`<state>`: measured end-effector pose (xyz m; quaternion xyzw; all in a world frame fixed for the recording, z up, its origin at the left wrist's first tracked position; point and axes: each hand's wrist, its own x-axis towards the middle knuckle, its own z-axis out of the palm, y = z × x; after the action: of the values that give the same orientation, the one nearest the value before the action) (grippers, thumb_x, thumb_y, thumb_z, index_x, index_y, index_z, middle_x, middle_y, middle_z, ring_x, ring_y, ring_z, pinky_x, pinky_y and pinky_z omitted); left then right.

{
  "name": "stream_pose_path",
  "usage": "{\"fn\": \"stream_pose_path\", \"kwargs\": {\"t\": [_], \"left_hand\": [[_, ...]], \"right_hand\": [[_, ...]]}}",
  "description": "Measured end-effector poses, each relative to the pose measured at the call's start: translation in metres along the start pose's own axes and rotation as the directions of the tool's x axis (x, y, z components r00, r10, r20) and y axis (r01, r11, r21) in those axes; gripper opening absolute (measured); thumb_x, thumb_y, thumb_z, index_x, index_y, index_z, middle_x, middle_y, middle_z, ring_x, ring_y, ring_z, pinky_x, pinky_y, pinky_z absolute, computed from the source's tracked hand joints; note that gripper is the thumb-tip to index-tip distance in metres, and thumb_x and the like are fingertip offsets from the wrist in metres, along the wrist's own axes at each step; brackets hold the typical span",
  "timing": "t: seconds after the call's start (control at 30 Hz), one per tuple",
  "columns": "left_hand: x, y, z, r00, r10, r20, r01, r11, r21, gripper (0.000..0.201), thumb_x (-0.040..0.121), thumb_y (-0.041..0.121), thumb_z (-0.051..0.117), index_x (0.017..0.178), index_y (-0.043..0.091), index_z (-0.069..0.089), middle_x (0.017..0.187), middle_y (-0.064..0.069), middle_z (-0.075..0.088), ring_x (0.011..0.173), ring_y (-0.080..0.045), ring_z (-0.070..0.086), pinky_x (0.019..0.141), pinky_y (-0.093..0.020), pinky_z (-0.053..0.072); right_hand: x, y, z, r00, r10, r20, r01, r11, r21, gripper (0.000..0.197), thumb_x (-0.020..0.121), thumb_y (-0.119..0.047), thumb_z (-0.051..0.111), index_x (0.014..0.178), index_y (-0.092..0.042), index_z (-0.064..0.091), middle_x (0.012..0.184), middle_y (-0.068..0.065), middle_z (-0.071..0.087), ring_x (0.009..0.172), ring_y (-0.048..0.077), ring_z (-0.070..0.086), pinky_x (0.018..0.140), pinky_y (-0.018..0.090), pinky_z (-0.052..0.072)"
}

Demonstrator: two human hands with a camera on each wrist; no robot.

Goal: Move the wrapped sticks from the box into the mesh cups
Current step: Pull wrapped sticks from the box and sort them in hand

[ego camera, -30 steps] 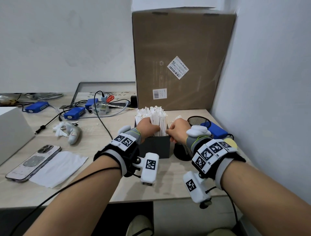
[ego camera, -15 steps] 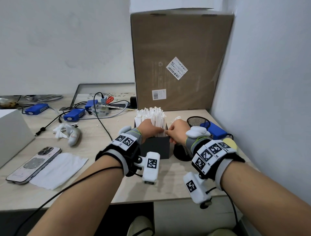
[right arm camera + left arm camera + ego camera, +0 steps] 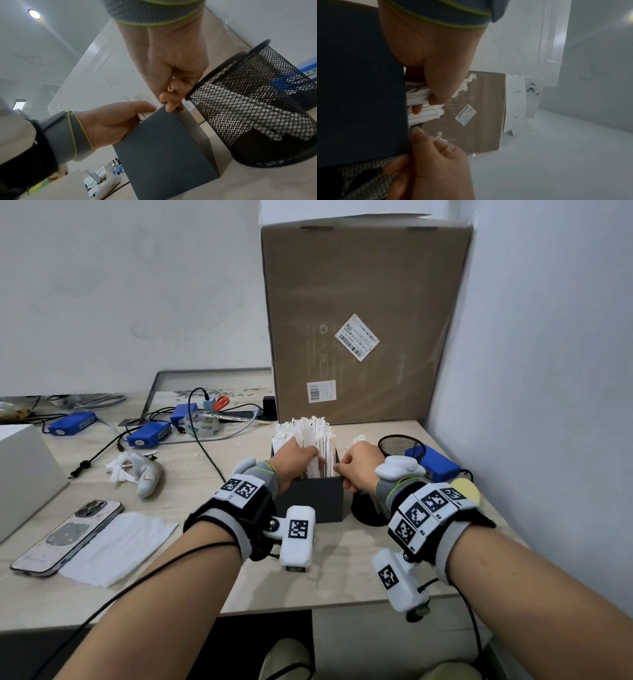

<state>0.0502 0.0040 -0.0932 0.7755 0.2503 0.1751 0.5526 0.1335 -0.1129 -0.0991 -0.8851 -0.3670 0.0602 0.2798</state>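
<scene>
I am at the picking step. My left hand reaches into the dark box, fingers and thumb curled round a bundle of the wrapped sticks; in the left wrist view a fingertip is wedged between the white paper sleeves, splitting off a portion from the rest. So that grip is clamped on sticks that are not yet lifted out.

My right hand sits at the box's right near corner. Its fingers are curled, with thumb and forefinger pinching the top edge of the box wall, and white paper ends stick up above the fist, so I judge it already holds a few sticks while it steadies the box.

Most of the sticks stand upright and tightly packed in the box. The near mesh cup stands just right of the box, almost touching it, and its wall shows white sleeves lying inside, so some are already delivered. The second mesh cup stands behind it; I cannot tell what it contains.

Next, I think, the left hand must draw its bundle straight up, clear of the packed neighbours, while the right keeps the box down on the surface. Then the bundle goes across and drops, ends down, into a cup. Loose sleeves may come up with it.
</scene>
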Motion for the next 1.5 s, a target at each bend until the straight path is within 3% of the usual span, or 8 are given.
{"fn": "stream_pose_path", "kwargs": {"t": [0.5,0.7,0.83,0.93,1.03,1.17,1.4,1.5], "left_hand": [[0.006,0.015,-0.015,0.936,-0.072,-0.344,-0.146,0.810,-0.568,0.021,0.092,0.023,0.060,0.075,0.011,0.056,0.040,0.008,0.046,0.042,-0.011,0.042,0.048,-0.023,0.039],[0.004,0.035,-0.037,0.943,-0.042,-0.330,-0.249,0.568,-0.785,0.022,0.096,0.024,0.053,0.081,0.008,0.056,0.048,0.007,0.053,0.048,-0.007,0.048,0.049,-0.018,0.047],[-0.003,0.056,-0.043,0.959,0.018,-0.284,-0.260,0.461,-0.848,0.027,0.097,0.027,0.050,0.076,0.012,0.060,0.056,0.005,0.060,0.059,-0.007,0.060,0.066,-0.020,0.048],[-0.009,0.070,-0.037,0.967,0.059,-0.247,-0.250,0.395,-0.884,0.024,0.096,0.028,0.051,0.080,0.014,0.062,0.061,0.006,0.061,0.065,-0.006,0.062,0.067,-0.019,0.049],[-0.018,0.080,-0.023,0.975,0.102,-0.199,-0.224,0.409,-0.885,0.018,0.096,0.023,0.053,0.085,0.014,0.064,0.057,0.005,0.056,0.058,-0.005,0.058,0.059,-0.017,0.050],[-0.023,0.079,0.001,0.975,0.136,-0.175,-0.219,0.496,-0.840,0.008,0.092,0.011,0.057,0.092,0.014,0.064,0.052,0.006,0.052,0.047,-0.002,0.052,0.054,-0.016,0.045],[-0.025,0.070,0.020,0.979,0.151,-0.138,-0.202,0.619,-0.759,0.006,0.089,0.008,0.059,0.092,0.007,0.064,0.052,0.007,0.054,0.053,-0.012,0.044,0.050,-0.019,0.044],[-0.027,0.070,0.019,0.976,0.184,-0.112,-0.205,0.634,-0.746,0.013,0.093,0.013,0.056,0.100,0.003,0.060,0.048,0.009,0.056,0.056,-0.013,0.038,0.052,-0.020,0.045]], "right_hand": [[-0.005,-0.005,-0.005,0.999,0.012,0.032,-0.012,1.000,-0.006,0.044,0.092,-0.023,0.053,0.049,-0.013,0.057,0.042,-0.003,0.056,0.023,-0.002,0.043,0.050,0.018,0.040],[-0.009,-0.006,-0.018,0.998,0.052,0.031,-0.058,0.969,0.241,0.046,0.099,-0.030,0.040,0.068,-0.004,0.061,0.062,0.012,0.069,0.043,0.016,0.061,0.043,0.018,0.040],[-0.014,-0.023,-0.041,0.972,0.231,-0.052,-0.098,0.592,0.800,0.036,0.101,-0.031,0.036,0.091,-0.004,0.058,0.077,0.014,0.064,0.064,0.020,0.064,0.046,0.018,0.045],[-0.016,-0.033,-0.051,0.955,0.186,0.232,-0.264,0.170,0.949,0.053,0.100,-0.045,0.032,0.121,0.000,0.049,0.113,0.018,0.060,0.096,0.022,0.062,0.079,0.029,0.051],[-0.016,-0.040,-0.052,0.907,0.044,0.419,-0.418,-0.040,0.908,0.080,0.096,-0.060,0.022,0.136,0.007,0.037,0.139,0.014,0.046,0.131,0.031,0.046,0.109,0.033,0.037],[-0.011,-0.047,-0.042,0.896,-0.018,0.444,-0.438,-0.207,0.875,0.080,0.088,-0.072,0.019,0.120,-0.004,0.047,0.079,0.007,0.047,0.060,0.015,0.036,0.062,0.022,0.031],[-0.014,-0.030,-0.034,0.898,-0.114,0.424,-0.439,-0.207,0.874,0.073,0.090,-0.068,0.023,0.102,-0.002,0.053,0.080,0.010,0.051,0.061,0.016,0.039,0.064,0.024,0.030],[-0.015,-0.025,-0.038,0.884,-0.105,0.456,-0.460,-0.010,0.888,0.070,0.091,-0.068,0.023,0.099,-0.005,0.051,0.071,0.008,0.045,0.060,0.017,0.036,0.064,0.027,0.033]]}}
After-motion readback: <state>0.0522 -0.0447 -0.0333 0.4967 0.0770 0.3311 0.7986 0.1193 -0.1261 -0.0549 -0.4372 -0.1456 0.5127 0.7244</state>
